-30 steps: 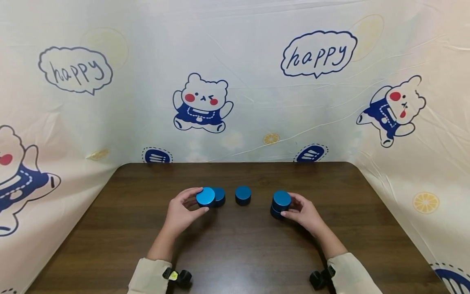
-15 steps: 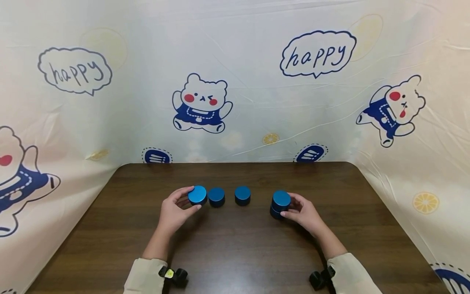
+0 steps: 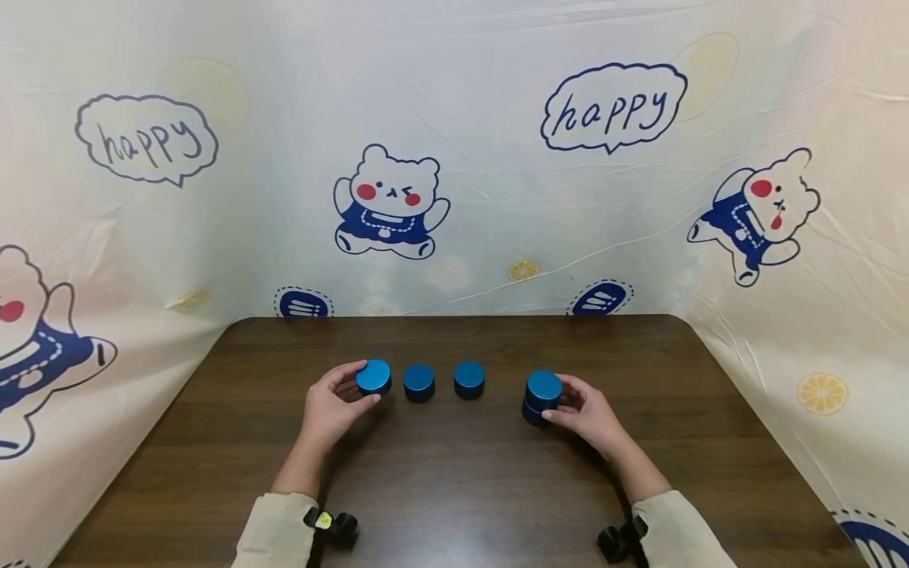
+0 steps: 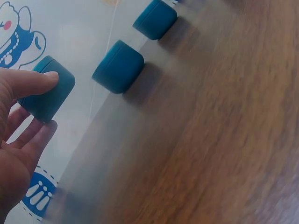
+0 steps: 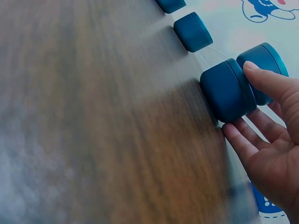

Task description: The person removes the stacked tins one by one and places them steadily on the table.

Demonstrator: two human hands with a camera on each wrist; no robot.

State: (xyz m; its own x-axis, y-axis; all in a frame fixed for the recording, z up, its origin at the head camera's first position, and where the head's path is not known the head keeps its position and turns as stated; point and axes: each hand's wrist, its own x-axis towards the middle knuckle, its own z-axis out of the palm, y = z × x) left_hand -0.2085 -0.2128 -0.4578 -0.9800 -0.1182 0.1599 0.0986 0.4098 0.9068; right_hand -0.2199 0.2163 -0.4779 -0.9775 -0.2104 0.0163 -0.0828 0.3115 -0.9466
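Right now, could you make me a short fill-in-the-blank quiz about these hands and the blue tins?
1. The left hand grips ___ blue tin.
2. The right hand holds a stack of ___ tins.
3. Between the hands, ___ tins stand alone on the table.

Missing words: one; two; two

I count five blue tins on my table (image 3: 454, 489): one at nine o'clock (image 3: 373, 376), two singles toward the middle (image 3: 419, 381) (image 3: 469, 378), and two stacked at three o'clock (image 3: 543, 396). Two hands are in view, left (image 3: 328, 409) and right (image 3: 588, 412).
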